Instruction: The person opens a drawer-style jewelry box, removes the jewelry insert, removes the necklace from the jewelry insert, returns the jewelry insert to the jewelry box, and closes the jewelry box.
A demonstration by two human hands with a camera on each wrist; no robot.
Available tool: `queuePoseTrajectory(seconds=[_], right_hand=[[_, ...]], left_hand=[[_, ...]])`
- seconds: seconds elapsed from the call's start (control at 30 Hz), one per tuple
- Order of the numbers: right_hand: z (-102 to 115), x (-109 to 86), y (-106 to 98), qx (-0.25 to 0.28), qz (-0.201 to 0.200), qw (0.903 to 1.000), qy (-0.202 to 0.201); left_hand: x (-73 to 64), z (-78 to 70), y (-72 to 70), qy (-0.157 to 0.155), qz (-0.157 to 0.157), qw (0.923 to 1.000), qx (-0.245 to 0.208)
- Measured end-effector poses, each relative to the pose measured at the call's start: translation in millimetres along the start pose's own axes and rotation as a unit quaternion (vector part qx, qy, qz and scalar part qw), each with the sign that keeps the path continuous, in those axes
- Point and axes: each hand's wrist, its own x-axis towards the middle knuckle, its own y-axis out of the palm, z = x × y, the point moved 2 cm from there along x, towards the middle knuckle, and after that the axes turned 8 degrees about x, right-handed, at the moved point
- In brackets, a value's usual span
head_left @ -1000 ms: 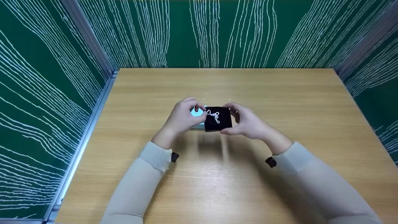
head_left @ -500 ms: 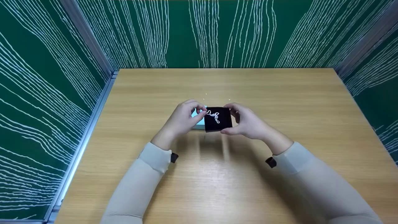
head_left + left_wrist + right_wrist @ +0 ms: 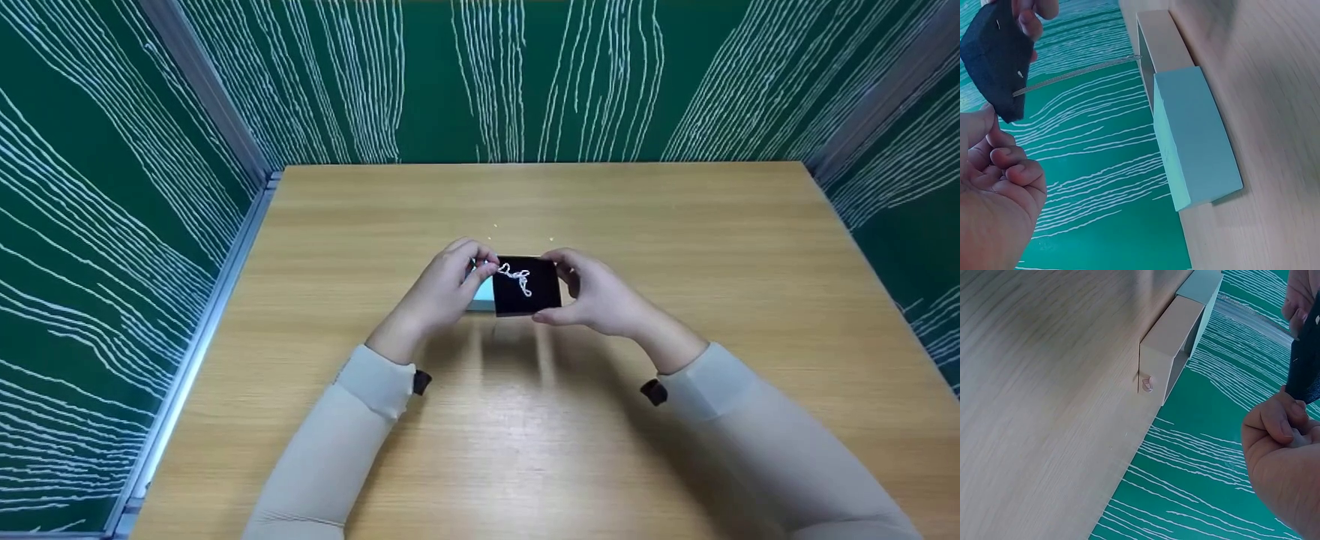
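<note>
My right hand (image 3: pixel 600 296) grips the right side of a square black jewelry pad (image 3: pixel 510 304), thumb at the near edge and fingers at the far one. A thin silver chain (image 3: pixel 523 283) lies bunched on top. One strand of it reaches the fingertips of my left hand (image 3: pixel 439 289), which pinch at the pad's far left corner; I cannot tell if they pinch the pad too. In the left wrist view, a length of chain (image 3: pixel 1081 72) hangs from the pad's underside. Below stands a jewelry box: turquoise sleeve (image 3: pixel 1199 132) with a beige drawer (image 3: pixel 1169 40) pulled partly out.
The box rests on the wooden table (image 3: pixel 637 202), partly hidden under the pad and left hand in the head view. A few tiny pale specks (image 3: pixel 551 239) lie behind it. Green panels with white lines (image 3: pixel 600 82) enclose the back and sides.
The left fingertips have shifted slightly toward the far edge of the pad, and the chain's left end with them. The right hand and the pad stay nearly still.
</note>
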Motion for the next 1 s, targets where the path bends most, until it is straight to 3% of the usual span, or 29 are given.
queuePoseTrajectory(seconds=[0.3, 0.6, 1.0], right_hand=[[1.1, -1.2, -0.8, 0.001, 0.0, 1.0, -0.003], [0.9, -3.9, -1.9, -0.005, -0.005, 0.9999, 0.009], [3.1, -5.0, -3.1, 0.007, -0.005, 1.0, 0.001]], left_hand=[[-0.7, -0.1, -1.2, -0.001, -0.001, 0.9998, -0.021], [-0.3, 1.7, -0.1, 0.009, -0.01, 0.9999, -0.007], [-2.7, 0.8, -3.6, -0.001, -0.01, 0.9995, -0.031]])
